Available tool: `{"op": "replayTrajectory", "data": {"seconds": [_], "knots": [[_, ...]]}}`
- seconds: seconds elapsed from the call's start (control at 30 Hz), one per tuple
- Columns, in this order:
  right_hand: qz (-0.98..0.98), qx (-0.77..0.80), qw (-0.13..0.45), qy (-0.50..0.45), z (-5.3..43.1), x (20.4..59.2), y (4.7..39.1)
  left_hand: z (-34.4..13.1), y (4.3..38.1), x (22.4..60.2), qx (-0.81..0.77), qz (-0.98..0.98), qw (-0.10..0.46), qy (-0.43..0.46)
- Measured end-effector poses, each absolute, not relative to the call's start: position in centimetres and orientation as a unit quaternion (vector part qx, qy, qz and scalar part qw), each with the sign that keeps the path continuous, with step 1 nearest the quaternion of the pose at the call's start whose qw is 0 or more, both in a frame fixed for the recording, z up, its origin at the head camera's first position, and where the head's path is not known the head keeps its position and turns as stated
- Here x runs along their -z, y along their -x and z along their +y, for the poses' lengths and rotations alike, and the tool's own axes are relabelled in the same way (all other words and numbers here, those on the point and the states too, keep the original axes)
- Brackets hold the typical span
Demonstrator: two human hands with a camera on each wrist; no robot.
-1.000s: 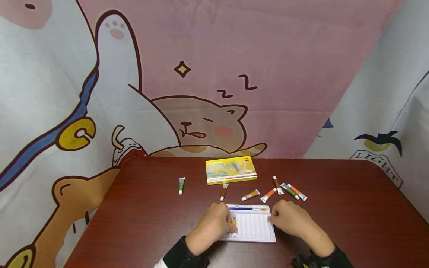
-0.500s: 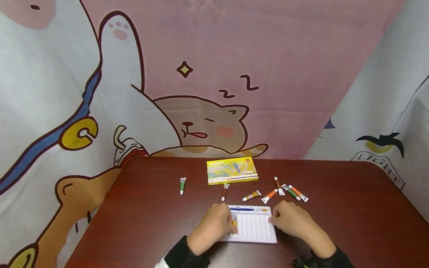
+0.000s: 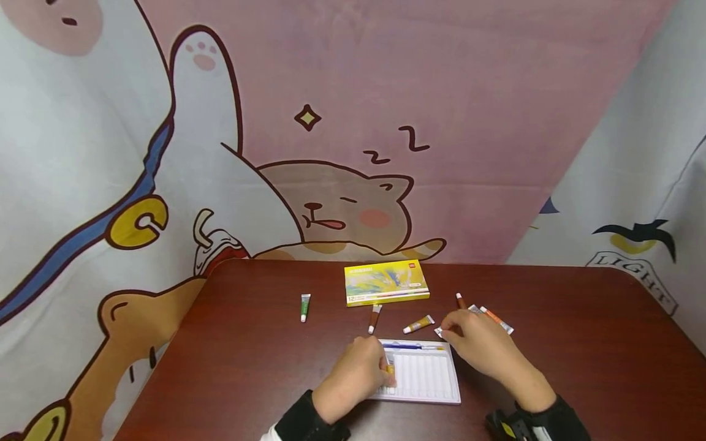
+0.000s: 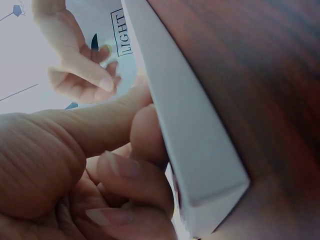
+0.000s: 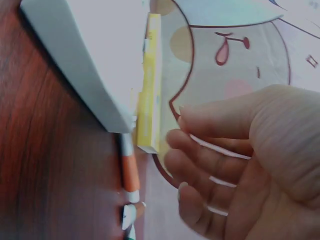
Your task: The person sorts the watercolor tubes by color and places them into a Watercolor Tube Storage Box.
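My left hand (image 3: 357, 370) is at the left part of a white plastic tray (image 3: 455, 383), its thumb and fingers pinching a yellow paint tube (image 3: 390, 370) in a slot. In the left wrist view, curled fingers (image 4: 135, 180) meet the tray's wall (image 4: 192, 125), which hides the tube. Over the loose tubes just beyond the tray's right corner hovers my right hand (image 3: 478, 340), loosely curled. The right wrist view shows nothing between its fingers (image 5: 195, 160); an orange paint tube (image 5: 130, 172) lies on the table beyond the tray. In the head view this hand mostly covers that tube.
A paintbrush (image 3: 405, 346) lies along the tray's far side. Behind it are an ochre tube (image 3: 419, 324), a brown tube (image 3: 374, 319) and a yellow box (image 3: 387, 285). A green tube (image 3: 305, 308) lies left; brown (image 3: 461, 301) and orange (image 3: 497, 320) tubes lie right.
My right hand has left the tray's right edge and moved up and away over the loose tubes, covering some of them. My left hand keeps its place on the yellow tube.
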State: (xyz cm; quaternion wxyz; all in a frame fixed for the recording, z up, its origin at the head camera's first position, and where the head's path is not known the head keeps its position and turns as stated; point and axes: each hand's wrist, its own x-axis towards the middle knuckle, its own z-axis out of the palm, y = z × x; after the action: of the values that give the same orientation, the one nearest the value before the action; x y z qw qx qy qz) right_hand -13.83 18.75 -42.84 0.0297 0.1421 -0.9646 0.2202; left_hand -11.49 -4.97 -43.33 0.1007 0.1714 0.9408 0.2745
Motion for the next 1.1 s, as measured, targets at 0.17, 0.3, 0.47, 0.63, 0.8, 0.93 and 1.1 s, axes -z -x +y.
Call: {"op": "replayTrajectory", "data": {"seconds": [0.17,0.3,0.47,0.63,0.8,0.93,1.1], "knots": [[-0.949,-0.174,0.075,-0.250,17.7,43.9,15.7,-4.9,11.4,43.4,-0.277,0.940,0.102,-0.169],[-0.938,-0.132,0.088,-0.310,16.9,44.2,16.9,-5.0,11.4,43.4,-0.273,0.941,0.101,-0.171],[-0.942,-0.109,0.061,-0.311,16.6,44.2,17.7,-5.0,11.5,43.4,-0.277,0.939,0.107,-0.171],[-0.955,-0.107,0.013,-0.277,16.7,44.4,18.0,-5.0,11.7,43.3,-0.287,0.936,0.127,-0.163],[-0.962,-0.119,-0.035,-0.242,16.9,44.6,18.2,-5.0,11.7,43.2,-0.294,0.934,0.126,-0.161],[-0.962,-0.123,-0.024,-0.241,17.2,44.5,18.0,-5.4,11.9,42.8,-0.307,0.931,0.094,-0.173],[-0.950,-0.181,0.046,-0.251,17.3,43.2,17.5,-5.7,12.5,41.6,-0.328,0.929,0.051,-0.165]]}}
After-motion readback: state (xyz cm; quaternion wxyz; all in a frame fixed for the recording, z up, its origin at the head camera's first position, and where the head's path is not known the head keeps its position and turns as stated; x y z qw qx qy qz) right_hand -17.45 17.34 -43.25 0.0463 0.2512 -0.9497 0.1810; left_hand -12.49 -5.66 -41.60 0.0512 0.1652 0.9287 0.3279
